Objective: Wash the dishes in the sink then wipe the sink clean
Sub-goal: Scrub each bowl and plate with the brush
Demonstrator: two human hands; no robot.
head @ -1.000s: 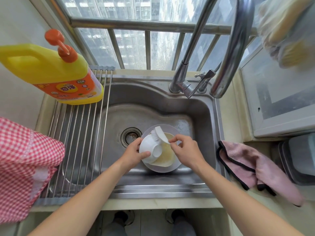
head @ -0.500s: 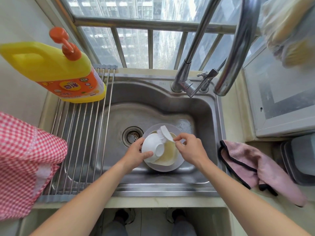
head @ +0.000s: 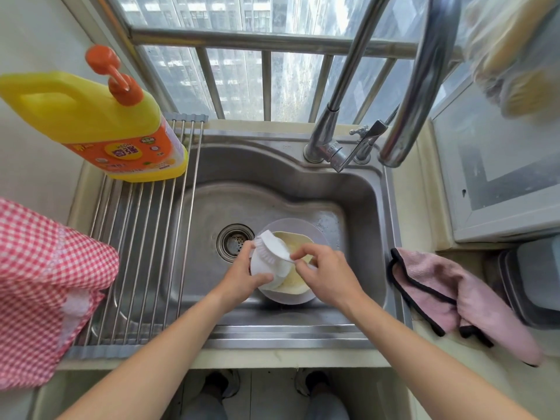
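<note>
White and small, the bowl (head: 266,272) is tilted above the plates in the steel sink (head: 357,189), just right of the drain (head: 235,241). The left hand (head: 242,278) grasps it, thumb on the near rim and fingers behind the far side. The right hand (head: 325,275) pinches the handle of a white dish brush (head: 272,248), whose bristles press on the bowl's upper wall. Under the bowl lie a cream plate (head: 295,281) and a clear plate (head: 315,230), stacked.

I think the bowl is light and stiff, but probably wet, so slippery; it may break if it falls on the steel. A hold across the rim, as now, looks safest. The pink cloth (head: 454,289) on the counter at the right is probably for wiping the sink later. A yellow detergent bottle (head: 100,122) stands on the drying rack (head: 145,237).
</note>
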